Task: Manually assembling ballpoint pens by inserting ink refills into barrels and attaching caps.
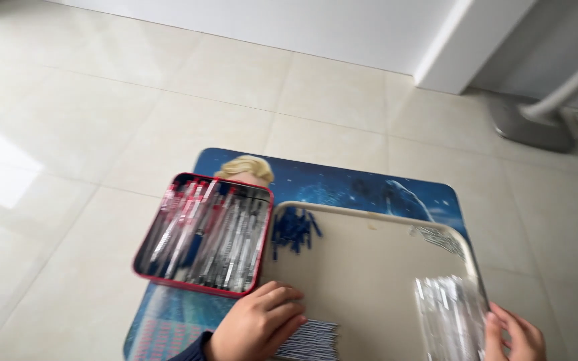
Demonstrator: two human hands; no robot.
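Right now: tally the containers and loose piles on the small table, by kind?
Red tin of pens: 1
Beige tray: 1
Pile of blue caps: 1
Bundle of blue refills, under left hand: 1
Clear barrels pile, by right hand: 1
Total: 5

There is a single view, from a camera worn on the person's head, looking steeply down and forward over a small blue picture-printed bench (342,184) to the pale tiled floor (102,134) beyond. It sits close: the bench fills the lower middle of the frame, and its near edge is cut off at the bottom. The left hand (259,324) and right hand (516,337) enter from the bottom edge, partly cropped. The white wall (302,27) runs slanted along the top, so the camera is tilted.
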